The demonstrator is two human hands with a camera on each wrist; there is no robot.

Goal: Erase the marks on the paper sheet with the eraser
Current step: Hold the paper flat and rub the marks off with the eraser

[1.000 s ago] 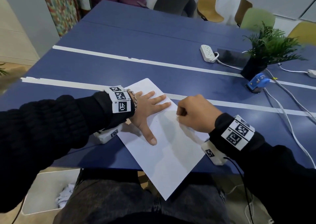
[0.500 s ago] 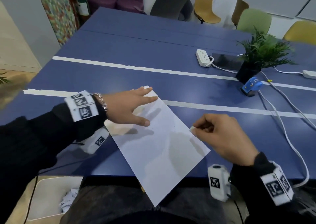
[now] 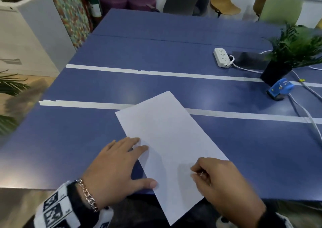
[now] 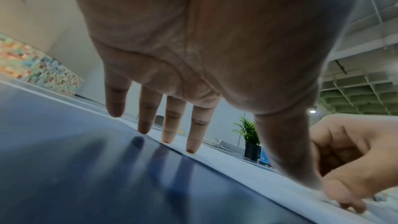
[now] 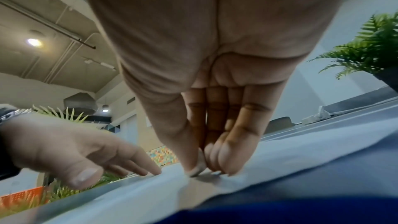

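Observation:
A white paper sheet lies askew on the blue table, its near corner hanging over the front edge. My left hand rests flat at the sheet's left edge, fingers straight, thumb on the paper. The left hand shows stretched fingers touching the sheet's edge. My right hand is curled over the sheet's right part. In the right wrist view the right hand pinches a small whitish eraser between thumb and fingers, its tip down on the paper sheet. No marks show on the sheet.
A white power strip with cables, a black sheet, a potted plant and a blue tape dispenser stand at the far right. Two white tape lines cross the table. Chairs line the far side.
My left hand slid from the sheet's far corner back to its near left edge. The right hand with the eraser moved from the right edge onto the sheet. The view tilted up.

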